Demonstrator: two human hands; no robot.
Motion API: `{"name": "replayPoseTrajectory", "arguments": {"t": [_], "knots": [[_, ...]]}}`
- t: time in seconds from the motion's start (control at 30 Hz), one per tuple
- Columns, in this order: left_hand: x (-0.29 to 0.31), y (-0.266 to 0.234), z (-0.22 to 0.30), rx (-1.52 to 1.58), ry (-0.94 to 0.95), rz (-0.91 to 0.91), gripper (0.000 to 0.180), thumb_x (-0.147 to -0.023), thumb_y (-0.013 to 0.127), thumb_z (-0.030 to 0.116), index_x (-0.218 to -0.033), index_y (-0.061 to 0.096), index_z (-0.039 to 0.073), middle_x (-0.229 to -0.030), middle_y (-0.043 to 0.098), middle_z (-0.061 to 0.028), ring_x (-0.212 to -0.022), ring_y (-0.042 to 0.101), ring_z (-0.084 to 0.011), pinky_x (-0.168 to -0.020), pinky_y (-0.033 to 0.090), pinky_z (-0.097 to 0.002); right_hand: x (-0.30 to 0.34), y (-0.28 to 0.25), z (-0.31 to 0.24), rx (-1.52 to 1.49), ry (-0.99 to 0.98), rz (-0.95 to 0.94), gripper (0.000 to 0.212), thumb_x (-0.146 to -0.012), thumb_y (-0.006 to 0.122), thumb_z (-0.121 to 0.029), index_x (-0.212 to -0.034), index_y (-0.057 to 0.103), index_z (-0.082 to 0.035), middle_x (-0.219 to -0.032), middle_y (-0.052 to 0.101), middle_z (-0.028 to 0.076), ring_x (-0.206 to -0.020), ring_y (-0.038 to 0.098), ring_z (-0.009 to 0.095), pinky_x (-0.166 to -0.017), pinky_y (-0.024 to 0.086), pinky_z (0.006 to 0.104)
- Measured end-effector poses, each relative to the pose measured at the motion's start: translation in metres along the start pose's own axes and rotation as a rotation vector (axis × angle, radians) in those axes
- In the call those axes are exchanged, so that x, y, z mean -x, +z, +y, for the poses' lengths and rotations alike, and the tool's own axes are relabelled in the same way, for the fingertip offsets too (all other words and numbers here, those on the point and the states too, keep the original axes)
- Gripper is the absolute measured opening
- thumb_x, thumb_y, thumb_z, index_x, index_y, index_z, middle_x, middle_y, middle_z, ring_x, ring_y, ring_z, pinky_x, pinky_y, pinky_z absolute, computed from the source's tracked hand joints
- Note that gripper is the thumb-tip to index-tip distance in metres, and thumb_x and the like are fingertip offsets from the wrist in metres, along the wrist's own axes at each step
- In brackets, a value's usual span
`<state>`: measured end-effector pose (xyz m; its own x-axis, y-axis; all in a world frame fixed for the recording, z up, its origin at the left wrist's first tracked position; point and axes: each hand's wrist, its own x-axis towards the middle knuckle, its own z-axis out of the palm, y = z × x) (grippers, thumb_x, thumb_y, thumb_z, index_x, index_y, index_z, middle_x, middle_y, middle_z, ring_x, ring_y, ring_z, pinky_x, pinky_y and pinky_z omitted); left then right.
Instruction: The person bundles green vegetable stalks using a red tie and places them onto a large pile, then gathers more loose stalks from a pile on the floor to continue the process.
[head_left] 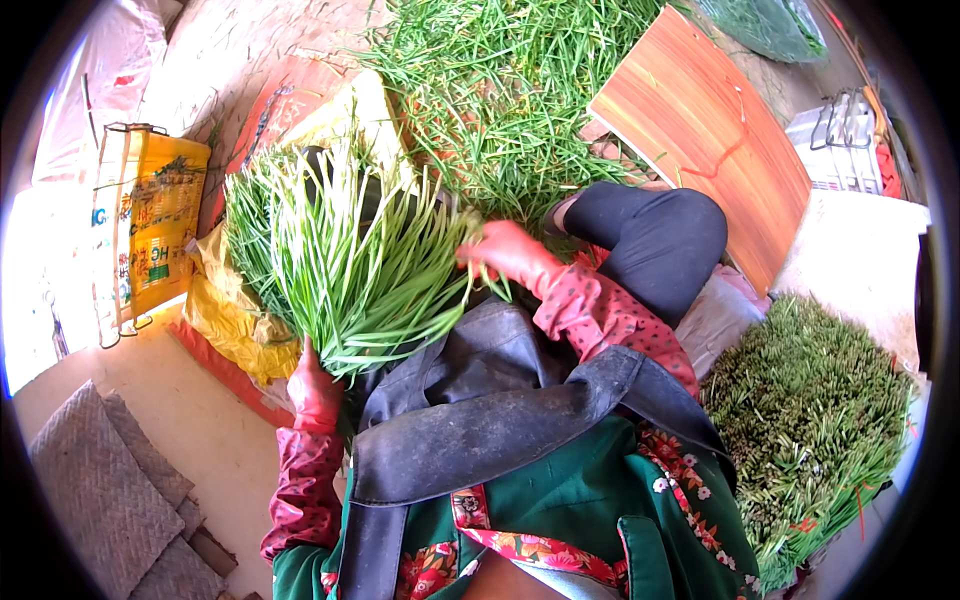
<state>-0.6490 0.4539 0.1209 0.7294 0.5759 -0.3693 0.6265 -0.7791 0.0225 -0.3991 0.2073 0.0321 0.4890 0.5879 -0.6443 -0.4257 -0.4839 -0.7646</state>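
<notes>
A large fanned bunch of Chinese chives (365, 270) spreads across my lap, pale stalk ends pointing up and away. My left hand (315, 388), in a red rubber glove, is closed round its lower left side, the fingers partly hidden by leaves. At the bunch's right edge, my right hand (510, 255), gloved the same way, has its fingers bent onto a few leaves that hang below it; the fingertips are slightly blurred. Darker green chives (255, 225) lie behind and to the left of the bunch, beside yellow plastic sacking (235, 315).
Loose chives (510, 100) cover the floor ahead. A wood-grain board (710, 130) leans at the right, beyond my bent knee (690, 225). Tied chive bundles (810, 420) are stacked lower right. A yellow crate-like box (160, 225) and folded grey matting (105, 490) are at the left.
</notes>
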Motion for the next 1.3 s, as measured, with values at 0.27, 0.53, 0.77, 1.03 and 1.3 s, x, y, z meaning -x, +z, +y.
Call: {"name": "replayPoseTrajectory", "arguments": {"t": [0.27, 0.53, 0.77, 1.03, 1.3], "knots": [[-0.007, 0.006, -0.001, 0.050, -0.022, -0.018, 0.089, -0.058, 0.079, 0.034, -0.133, 0.040, 0.003, -0.083, 0.065, -0.0209, -0.076, 0.063, -0.0365, -0.065, 0.048, -0.0424, -0.024, -0.040, 0.011, -0.516, 0.086, 0.113, 0.036, -0.086, 0.059, -0.030, -0.106, 0.059, 0.000, -0.093, 0.065, 0.012, -0.085, 0.061, 0.019, -0.059, 0.052, 0.0354], [-0.006, 0.017, -0.015, 0.313, -0.031, -0.037, 0.083, -0.056, 0.079, 0.017, -0.131, 0.044, 0.011, -0.084, 0.066, -0.0171, -0.077, 0.064, -0.0355, -0.067, 0.050, -0.0392, -0.057, -0.047, 0.010, -0.811, -0.066, 0.142, 0.024, -0.083, 0.059, -0.023, -0.097, 0.064, -0.005, -0.070, 0.054, -0.001, -0.054, 0.044, 0.007, -0.044, 0.033, 0.0232], [-0.008, 0.015, -0.013, 0.341, 0.022, -0.022, 0.078, -0.059, 0.078, 0.022, -0.129, 0.046, 0.010, -0.082, 0.066, -0.0173, -0.077, 0.064, -0.0351, -0.065, 0.050, -0.0387, 0.000, -0.067, -0.058, -0.429, -0.025, 0.000, 0.025, -0.086, 0.060, -0.028, -0.093, 0.066, -0.005, -0.061, 0.047, -0.003, -0.039, 0.030, 0.002, -0.036, 0.019, 0.0182], [-0.010, 0.001, -0.001, 0.224, -0.025, -0.066, 0.067, -0.066, 0.073, 0.021, -0.127, 0.048, 0.010, -0.078, 0.065, -0.0181, -0.074, 0.063, -0.0369, -0.063, 0.049, -0.0403, -0.027, 0.014, -0.043, -0.331, 0.110, -0.141, 0.018, -0.076, 0.062, -0.023, -0.083, 0.067, -0.007, -0.066, 0.059, 0.004, -0.045, 0.045, 0.009, -0.043, 0.035, 0.0210], [-0.012, 0.007, -0.008, 0.205, 0.012, -0.035, 0.061, -0.066, 0.071, 0.015, -0.123, 0.050, 0.007, -0.078, 0.064, -0.0201, -0.074, 0.063, -0.0387, -0.064, 0.049, -0.0423, -0.013, -0.134, -0.025, -0.232, -0.104, 0.385, 0.032, -0.080, 0.062, -0.029, -0.101, 0.062, -0.004, -0.085, 0.065, 0.004, -0.065, 0.061, 0.010, -0.045, 0.036, 0.0210]]}}
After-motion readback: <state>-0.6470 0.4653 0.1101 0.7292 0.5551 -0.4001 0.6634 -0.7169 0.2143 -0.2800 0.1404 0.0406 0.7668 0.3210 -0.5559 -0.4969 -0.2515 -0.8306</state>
